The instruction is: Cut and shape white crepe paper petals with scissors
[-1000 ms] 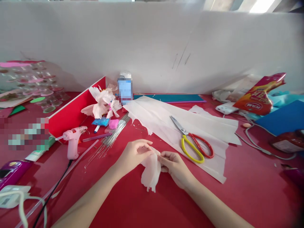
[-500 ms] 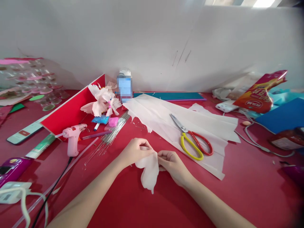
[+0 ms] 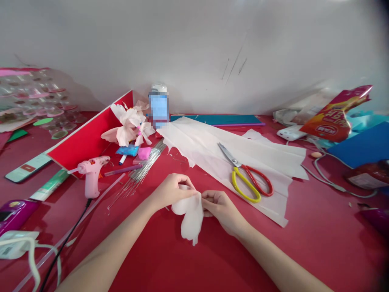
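Between my hands hangs a white paper petal piece (image 3: 192, 223), thin and wavy-edged, with lobes drooping over the red tabletop. My left hand (image 3: 174, 190) pinches its upper edge between thumb and fingers. Closed at its right edge, my right hand (image 3: 220, 209) grips the paper with thumb and forefinger; the other fingers are curled. Scissors (image 3: 244, 172) with one yellow and one red handle lie beyond my right hand, on a large sheet of white paper (image 3: 209, 138). A pale pink paper flower (image 3: 126, 125) rests at the back left.
A pink glue gun (image 3: 92, 174) with a black cord stands left, near a bundle of wires (image 3: 146, 164) and a red board (image 3: 91, 134). A phone (image 3: 159, 107) leans at the wall. On the right are a snack bag (image 3: 331, 115) and a white cable (image 3: 328, 184).
Both hands keep their hold on the paper, which has shifted only slightly. The view has tilted a little, moving the surroundings slightly upward.
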The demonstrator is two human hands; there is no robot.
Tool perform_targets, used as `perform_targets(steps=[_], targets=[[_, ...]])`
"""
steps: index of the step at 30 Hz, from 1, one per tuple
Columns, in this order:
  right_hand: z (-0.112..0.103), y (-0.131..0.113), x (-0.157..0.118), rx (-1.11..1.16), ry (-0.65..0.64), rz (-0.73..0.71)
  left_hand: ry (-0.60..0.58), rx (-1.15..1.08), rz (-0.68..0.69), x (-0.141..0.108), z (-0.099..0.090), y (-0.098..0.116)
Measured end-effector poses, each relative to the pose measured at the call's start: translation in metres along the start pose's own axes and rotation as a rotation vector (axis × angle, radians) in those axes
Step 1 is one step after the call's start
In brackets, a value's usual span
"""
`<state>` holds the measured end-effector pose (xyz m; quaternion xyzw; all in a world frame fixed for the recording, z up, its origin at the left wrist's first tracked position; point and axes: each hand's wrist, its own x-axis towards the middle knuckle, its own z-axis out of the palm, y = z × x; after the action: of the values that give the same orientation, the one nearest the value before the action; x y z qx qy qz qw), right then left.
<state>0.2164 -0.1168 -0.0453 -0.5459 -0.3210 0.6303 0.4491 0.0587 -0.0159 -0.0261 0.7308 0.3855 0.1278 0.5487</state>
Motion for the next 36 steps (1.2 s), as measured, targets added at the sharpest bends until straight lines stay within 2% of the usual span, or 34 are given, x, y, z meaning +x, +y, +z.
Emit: perform_targets(steps=[26, 36], targets=[[0.0011, -0.0012, -0.0019, -0.002, -0.02, -0.021, 0.08, -0.049, -0.081, -0.0041, 0.0081, 0.0035], [0.0005, 0.0007, -0.0016, 0.005, -0.013, -0.03, 0.111, -0.038, -0.054, -0.0028, 0.0102, 0.0026]])
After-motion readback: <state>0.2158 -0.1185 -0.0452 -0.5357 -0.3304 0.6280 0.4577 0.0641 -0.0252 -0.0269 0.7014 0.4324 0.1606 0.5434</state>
